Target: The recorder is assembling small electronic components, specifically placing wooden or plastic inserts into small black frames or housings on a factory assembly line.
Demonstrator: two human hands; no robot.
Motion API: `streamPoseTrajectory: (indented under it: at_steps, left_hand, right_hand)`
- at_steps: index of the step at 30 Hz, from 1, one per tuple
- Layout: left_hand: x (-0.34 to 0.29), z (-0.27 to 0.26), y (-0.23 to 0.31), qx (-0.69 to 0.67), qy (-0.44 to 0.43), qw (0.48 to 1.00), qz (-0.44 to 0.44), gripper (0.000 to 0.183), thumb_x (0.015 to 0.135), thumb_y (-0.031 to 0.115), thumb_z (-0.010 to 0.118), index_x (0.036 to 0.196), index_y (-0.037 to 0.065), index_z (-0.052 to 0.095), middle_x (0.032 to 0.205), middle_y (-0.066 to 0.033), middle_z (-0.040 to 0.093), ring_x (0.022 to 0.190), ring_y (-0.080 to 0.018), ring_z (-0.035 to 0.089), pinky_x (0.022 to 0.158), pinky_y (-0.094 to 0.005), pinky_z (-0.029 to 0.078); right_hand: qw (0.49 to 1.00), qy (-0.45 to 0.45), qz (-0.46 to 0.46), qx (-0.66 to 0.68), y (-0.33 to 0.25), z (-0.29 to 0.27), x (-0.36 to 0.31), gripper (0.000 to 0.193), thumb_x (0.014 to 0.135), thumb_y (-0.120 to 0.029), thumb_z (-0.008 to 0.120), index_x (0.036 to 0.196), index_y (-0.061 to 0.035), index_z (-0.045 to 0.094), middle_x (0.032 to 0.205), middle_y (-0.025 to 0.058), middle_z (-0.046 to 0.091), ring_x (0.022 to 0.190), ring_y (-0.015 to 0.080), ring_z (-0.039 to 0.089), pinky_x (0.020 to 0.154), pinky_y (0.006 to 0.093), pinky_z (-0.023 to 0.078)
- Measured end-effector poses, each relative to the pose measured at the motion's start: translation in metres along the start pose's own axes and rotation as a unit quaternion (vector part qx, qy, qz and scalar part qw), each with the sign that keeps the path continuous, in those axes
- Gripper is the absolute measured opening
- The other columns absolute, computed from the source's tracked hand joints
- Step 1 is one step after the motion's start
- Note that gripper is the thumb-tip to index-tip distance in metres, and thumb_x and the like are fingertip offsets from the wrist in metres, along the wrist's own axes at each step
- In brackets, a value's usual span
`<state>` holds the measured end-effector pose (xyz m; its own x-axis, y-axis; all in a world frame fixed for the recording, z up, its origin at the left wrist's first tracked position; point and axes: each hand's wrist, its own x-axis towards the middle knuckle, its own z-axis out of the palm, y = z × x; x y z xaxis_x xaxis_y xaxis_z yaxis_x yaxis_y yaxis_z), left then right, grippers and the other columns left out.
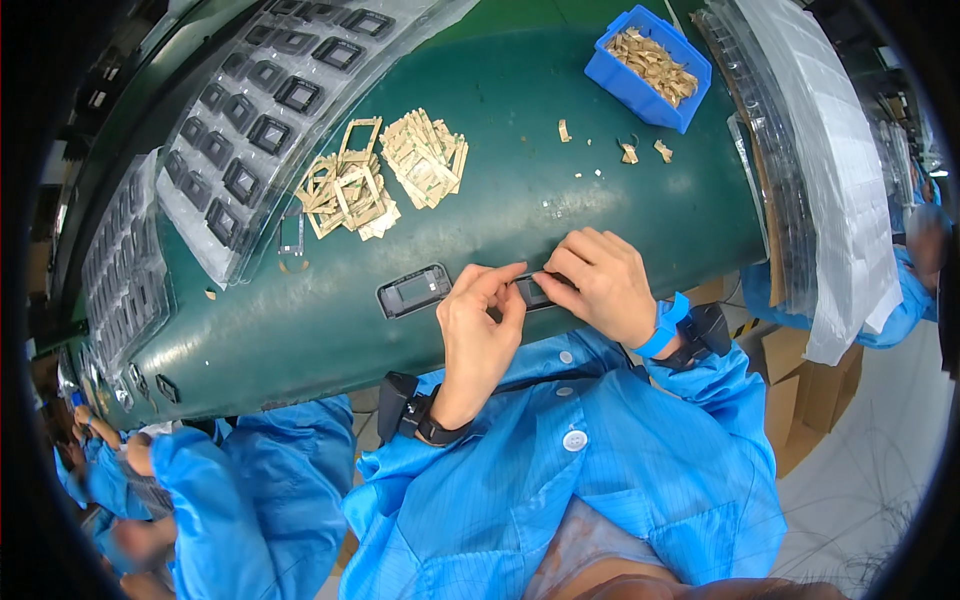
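Note:
At the near edge of the green table, my left hand (476, 330) and my right hand (603, 283) meet over a small black rectangular plastic frame (534, 291). The fingers of both hands are closed at its upper edge and partly cover it. Whether a thin strip is also between the fingertips is too small to tell. A similar black frame (414, 291) with a grey inner panel lies flat just left of my left hand. Beyond it are two piles of tan paper-backed pieces: loose rectangular outlines (347, 192) and a neater heap (424, 158).
Plastic trays of black frames (268, 134) cover the far left. A blue bin (645, 72) of tan scraps stands at the far right, with loose scraps (629, 153) before it. Stacked trays (800, 150) line the right edge. A co-worker's blue sleeve (250, 490) is at lower left.

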<state>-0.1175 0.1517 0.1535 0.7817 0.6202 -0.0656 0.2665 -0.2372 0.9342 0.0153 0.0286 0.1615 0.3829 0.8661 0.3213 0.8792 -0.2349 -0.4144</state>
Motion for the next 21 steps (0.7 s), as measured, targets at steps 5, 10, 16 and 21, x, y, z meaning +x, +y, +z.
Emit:
streamPoseTrajectory:
  at_steps: [5, 10, 16, 21]
  left_hand:
    - [0.000, 0.001, 0.003, 0.022, 0.006, 0.999, 0.022, 0.025, 0.083, -0.004, 0.067, 0.105, 0.003, 0.076, 0.078, -0.0051, 0.062, 0.062, -0.0096, 0.058, 0.059, -0.0238, 0.047]
    - [0.003, 0.005, 0.001, 0.013, 0.026, 0.999, 0.031, 0.023, 0.080, -0.001, 0.075, 0.102, 0.003, 0.077, 0.072, -0.0043, 0.058, 0.059, -0.0094, 0.054, 0.056, -0.0252, 0.044]
    - [0.006, 0.008, 0.005, 0.068, 0.040, 0.995, 0.052, 0.017, 0.079, 0.002, 0.080, 0.096, 0.003, 0.078, 0.069, -0.0054, 0.057, 0.057, -0.0109, 0.053, 0.053, -0.0267, 0.042]
    - [0.007, 0.006, -0.001, 0.057, 0.023, 0.997, 0.055, 0.014, 0.083, 0.001, 0.076, 0.096, 0.003, 0.078, 0.071, -0.0060, 0.058, 0.058, -0.0125, 0.056, 0.055, -0.0274, 0.043]
  right_hand:
    - [1.000, -0.003, 0.023, -0.018, -0.008, -0.001, 0.002, 0.023, 0.077, -0.021, 0.079, 0.078, -0.0092, 0.059, 0.076, 0.0049, 0.051, 0.072, 0.0239, 0.057, 0.062, 0.0373, 0.045]
    - [0.997, -0.004, 0.031, 0.072, 0.003, -0.001, -0.004, 0.015, 0.078, -0.011, 0.077, 0.086, -0.0049, 0.065, 0.083, 0.0072, 0.058, 0.078, 0.0272, 0.062, 0.066, 0.0408, 0.052]
    - [0.986, -0.050, 0.040, 0.155, 0.012, -0.013, -0.012, 0.021, 0.079, 0.004, 0.069, 0.100, 0.0001, 0.070, 0.095, 0.0122, 0.064, 0.090, 0.0319, 0.064, 0.077, 0.0400, 0.054]
    - [0.982, -0.064, 0.048, 0.169, 0.012, -0.019, -0.009, 0.023, 0.079, 0.006, 0.067, 0.101, 0.0006, 0.070, 0.094, 0.0122, 0.064, 0.093, 0.0322, 0.063, 0.079, 0.0398, 0.053]
